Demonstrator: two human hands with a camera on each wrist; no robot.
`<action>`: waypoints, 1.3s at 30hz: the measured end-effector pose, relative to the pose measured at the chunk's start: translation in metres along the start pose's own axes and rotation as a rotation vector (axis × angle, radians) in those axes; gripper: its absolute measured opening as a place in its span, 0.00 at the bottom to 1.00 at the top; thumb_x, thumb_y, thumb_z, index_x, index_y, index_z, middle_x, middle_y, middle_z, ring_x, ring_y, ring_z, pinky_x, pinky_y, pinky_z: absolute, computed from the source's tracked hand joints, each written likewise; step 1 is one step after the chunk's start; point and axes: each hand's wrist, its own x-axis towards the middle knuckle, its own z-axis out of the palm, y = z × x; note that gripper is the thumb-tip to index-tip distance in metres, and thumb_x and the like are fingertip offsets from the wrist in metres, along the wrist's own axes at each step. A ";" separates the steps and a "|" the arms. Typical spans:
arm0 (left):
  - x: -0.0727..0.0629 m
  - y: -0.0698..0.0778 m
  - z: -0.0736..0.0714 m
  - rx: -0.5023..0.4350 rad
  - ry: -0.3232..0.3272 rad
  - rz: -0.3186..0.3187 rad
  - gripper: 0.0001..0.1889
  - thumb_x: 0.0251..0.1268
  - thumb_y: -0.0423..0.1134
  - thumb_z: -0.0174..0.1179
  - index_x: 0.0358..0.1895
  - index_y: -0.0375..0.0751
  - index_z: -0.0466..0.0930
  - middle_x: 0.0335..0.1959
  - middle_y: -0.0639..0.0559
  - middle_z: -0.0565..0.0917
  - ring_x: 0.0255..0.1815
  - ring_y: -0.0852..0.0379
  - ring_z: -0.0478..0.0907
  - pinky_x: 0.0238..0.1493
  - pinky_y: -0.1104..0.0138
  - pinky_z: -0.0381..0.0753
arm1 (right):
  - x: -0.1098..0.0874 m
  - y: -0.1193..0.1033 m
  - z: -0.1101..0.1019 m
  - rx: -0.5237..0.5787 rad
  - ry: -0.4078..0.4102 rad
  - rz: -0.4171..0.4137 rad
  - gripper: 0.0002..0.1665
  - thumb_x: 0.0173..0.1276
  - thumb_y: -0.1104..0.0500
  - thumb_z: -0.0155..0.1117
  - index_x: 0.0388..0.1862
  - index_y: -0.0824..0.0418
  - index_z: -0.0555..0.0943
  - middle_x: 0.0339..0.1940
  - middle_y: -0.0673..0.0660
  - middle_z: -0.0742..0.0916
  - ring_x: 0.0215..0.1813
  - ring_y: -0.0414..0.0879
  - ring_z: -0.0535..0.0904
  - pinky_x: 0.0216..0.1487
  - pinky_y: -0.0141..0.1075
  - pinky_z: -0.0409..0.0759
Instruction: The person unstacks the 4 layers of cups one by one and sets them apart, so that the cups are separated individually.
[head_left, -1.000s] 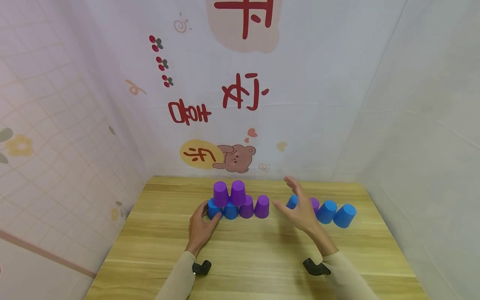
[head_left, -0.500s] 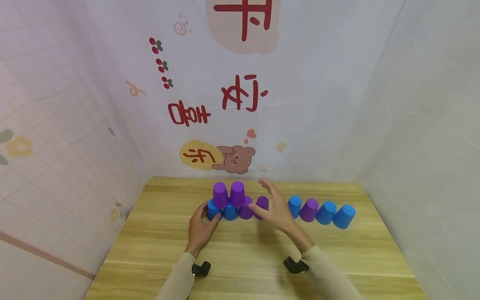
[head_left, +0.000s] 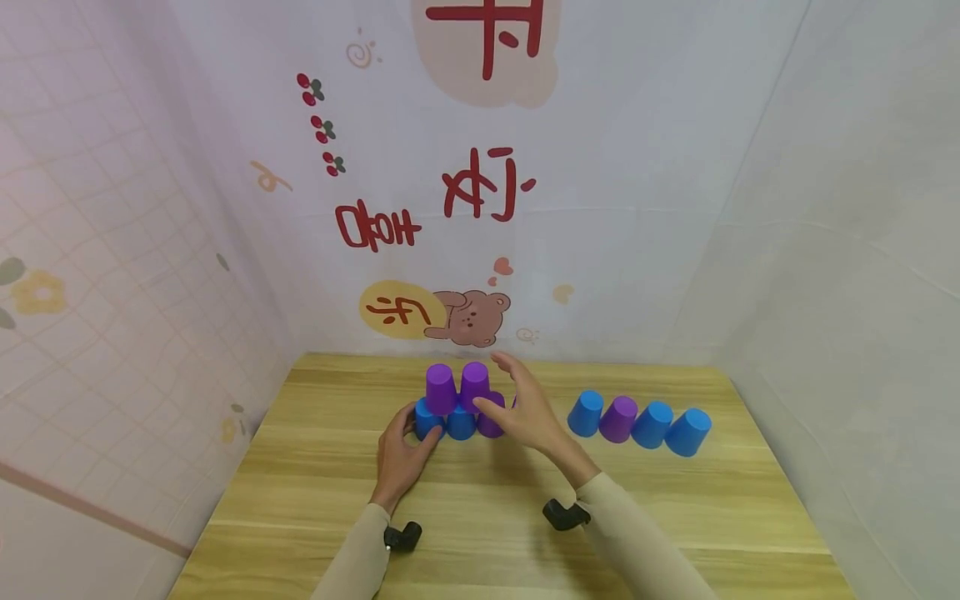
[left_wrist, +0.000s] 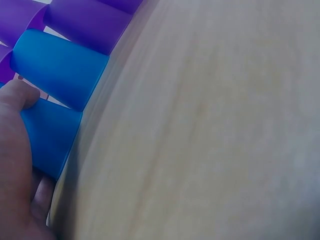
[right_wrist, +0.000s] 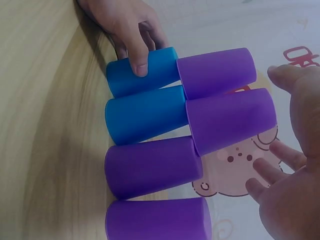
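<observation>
Upside-down plastic cups stand in a row: a blue cup (head_left: 425, 423) at the left end, a second blue cup (head_left: 461, 424), a purple cup (head_left: 492, 421) and another purple cup (right_wrist: 157, 220), mostly hidden behind my right hand in the head view. On top sit two more purple cups, the left upper one (head_left: 441, 390) and the right upper one (head_left: 474, 385). My left hand (head_left: 401, 457) grips the leftmost blue cup between thumb and fingers. Beside the right upper cup, my right hand (head_left: 527, 412) hovers with fingers spread, holding nothing.
Farther right, a separate row holds a blue cup (head_left: 585, 414), a purple cup (head_left: 618, 419), another blue cup (head_left: 652, 425) and a last blue cup (head_left: 687, 432). The wooden table (head_left: 480, 533) meets a printed cloth wall (head_left: 615, 250) behind the cups.
My right hand has moved left from in front of the right-hand row to beside the upper purple cups, fingers still spread. The left hand has stayed on its blue cup.
</observation>
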 end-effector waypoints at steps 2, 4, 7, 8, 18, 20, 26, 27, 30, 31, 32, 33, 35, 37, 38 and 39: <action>0.000 0.001 0.000 0.000 0.004 -0.001 0.34 0.73 0.42 0.79 0.78 0.42 0.79 0.73 0.39 0.87 0.72 0.38 0.88 0.75 0.41 0.88 | 0.005 -0.001 0.002 -0.010 -0.006 -0.015 0.50 0.75 0.47 0.81 0.89 0.54 0.68 0.86 0.59 0.79 0.86 0.63 0.75 0.84 0.66 0.79; 0.000 0.001 0.000 0.000 0.007 -0.002 0.34 0.72 0.42 0.79 0.78 0.42 0.79 0.73 0.39 0.87 0.72 0.38 0.88 0.75 0.41 0.88 | 0.009 -0.002 0.004 -0.006 -0.016 -0.026 0.50 0.75 0.48 0.81 0.89 0.56 0.68 0.86 0.61 0.79 0.86 0.64 0.76 0.84 0.66 0.78; 0.001 0.000 0.001 0.005 0.010 0.004 0.34 0.73 0.41 0.79 0.78 0.42 0.78 0.73 0.39 0.87 0.72 0.39 0.88 0.74 0.42 0.88 | 0.013 -0.003 0.006 0.003 -0.027 -0.034 0.49 0.75 0.49 0.81 0.88 0.57 0.68 0.86 0.64 0.78 0.85 0.66 0.76 0.84 0.65 0.79; 0.001 0.000 0.001 0.007 0.010 0.006 0.34 0.73 0.41 0.79 0.78 0.42 0.78 0.72 0.39 0.87 0.71 0.39 0.88 0.74 0.42 0.88 | 0.014 -0.003 0.007 0.004 -0.030 -0.031 0.49 0.75 0.50 0.81 0.89 0.56 0.68 0.86 0.64 0.78 0.84 0.66 0.76 0.84 0.65 0.79; 0.001 0.000 0.000 -0.012 -0.002 0.002 0.34 0.72 0.42 0.80 0.78 0.43 0.79 0.72 0.40 0.88 0.72 0.39 0.88 0.75 0.42 0.88 | 0.019 0.002 0.019 0.025 -0.014 -0.020 0.46 0.74 0.56 0.82 0.86 0.57 0.71 0.79 0.64 0.83 0.79 0.64 0.82 0.80 0.68 0.81; 0.001 0.001 0.000 -0.013 -0.004 -0.003 0.34 0.72 0.42 0.80 0.78 0.43 0.79 0.72 0.40 0.88 0.72 0.40 0.88 0.76 0.42 0.87 | 0.020 0.003 0.020 0.031 -0.009 -0.020 0.44 0.74 0.57 0.81 0.84 0.58 0.73 0.78 0.64 0.84 0.78 0.64 0.83 0.80 0.68 0.82; 0.002 0.001 -0.001 -0.009 -0.006 -0.016 0.34 0.71 0.41 0.80 0.78 0.43 0.79 0.72 0.40 0.87 0.73 0.40 0.87 0.76 0.43 0.87 | 0.019 0.000 0.021 0.037 0.008 -0.036 0.39 0.76 0.60 0.79 0.81 0.62 0.75 0.73 0.65 0.87 0.73 0.64 0.86 0.76 0.65 0.87; 0.002 0.001 -0.001 -0.008 -0.007 -0.017 0.34 0.71 0.41 0.80 0.78 0.43 0.79 0.73 0.40 0.87 0.73 0.40 0.87 0.76 0.43 0.87 | 0.019 -0.001 0.022 0.035 0.010 -0.036 0.38 0.76 0.60 0.79 0.81 0.62 0.76 0.73 0.65 0.87 0.73 0.64 0.87 0.75 0.64 0.87; 0.001 0.000 -0.001 -0.007 -0.006 -0.016 0.34 0.71 0.41 0.80 0.78 0.43 0.79 0.72 0.40 0.88 0.73 0.40 0.87 0.76 0.43 0.87 | 0.019 -0.001 0.022 0.049 0.012 -0.034 0.37 0.77 0.61 0.78 0.81 0.62 0.76 0.72 0.65 0.88 0.72 0.64 0.87 0.74 0.64 0.88; 0.001 0.001 -0.001 -0.008 -0.007 -0.015 0.34 0.72 0.41 0.80 0.78 0.43 0.79 0.72 0.40 0.88 0.73 0.40 0.87 0.76 0.43 0.87 | 0.019 -0.001 0.022 0.053 0.013 -0.035 0.37 0.77 0.61 0.78 0.81 0.62 0.76 0.72 0.65 0.88 0.72 0.65 0.87 0.74 0.64 0.88; 0.001 0.001 -0.001 -0.009 -0.006 -0.013 0.34 0.72 0.41 0.80 0.78 0.43 0.79 0.72 0.40 0.87 0.73 0.39 0.87 0.76 0.43 0.87 | 0.019 0.000 0.022 0.057 0.015 -0.035 0.37 0.77 0.61 0.78 0.81 0.62 0.76 0.72 0.65 0.88 0.72 0.65 0.87 0.74 0.64 0.88; 0.001 0.001 -0.001 -0.009 -0.006 -0.013 0.34 0.72 0.42 0.80 0.78 0.43 0.79 0.72 0.40 0.88 0.73 0.39 0.87 0.76 0.43 0.87 | 0.019 0.000 0.022 0.059 0.016 -0.036 0.36 0.77 0.62 0.78 0.80 0.62 0.76 0.71 0.65 0.88 0.71 0.65 0.87 0.74 0.64 0.88; 0.000 0.001 -0.001 -0.011 -0.005 -0.010 0.34 0.72 0.42 0.80 0.78 0.42 0.79 0.72 0.40 0.88 0.73 0.39 0.87 0.76 0.42 0.87 | 0.019 0.000 0.022 0.058 0.019 -0.036 0.36 0.77 0.62 0.77 0.80 0.63 0.77 0.71 0.65 0.88 0.71 0.64 0.87 0.73 0.62 0.89; 0.000 0.002 -0.002 -0.011 -0.004 -0.011 0.34 0.72 0.42 0.80 0.77 0.43 0.80 0.72 0.40 0.88 0.73 0.39 0.87 0.76 0.43 0.87 | 0.019 0.001 0.023 0.055 0.023 -0.032 0.35 0.77 0.62 0.77 0.80 0.62 0.77 0.71 0.65 0.88 0.71 0.64 0.88 0.73 0.61 0.90; 0.000 0.001 -0.002 -0.008 -0.002 -0.011 0.33 0.72 0.42 0.80 0.77 0.43 0.80 0.72 0.40 0.88 0.73 0.39 0.87 0.76 0.43 0.87 | 0.019 0.001 0.023 0.055 0.024 -0.030 0.35 0.77 0.62 0.77 0.80 0.62 0.77 0.70 0.65 0.88 0.71 0.63 0.88 0.73 0.60 0.90; 0.000 0.001 -0.001 -0.006 -0.001 -0.012 0.33 0.72 0.42 0.80 0.77 0.43 0.80 0.72 0.40 0.88 0.73 0.40 0.87 0.76 0.43 0.87 | 0.020 0.001 0.023 0.055 0.027 -0.029 0.34 0.78 0.62 0.77 0.79 0.62 0.77 0.70 0.65 0.89 0.71 0.63 0.88 0.73 0.60 0.90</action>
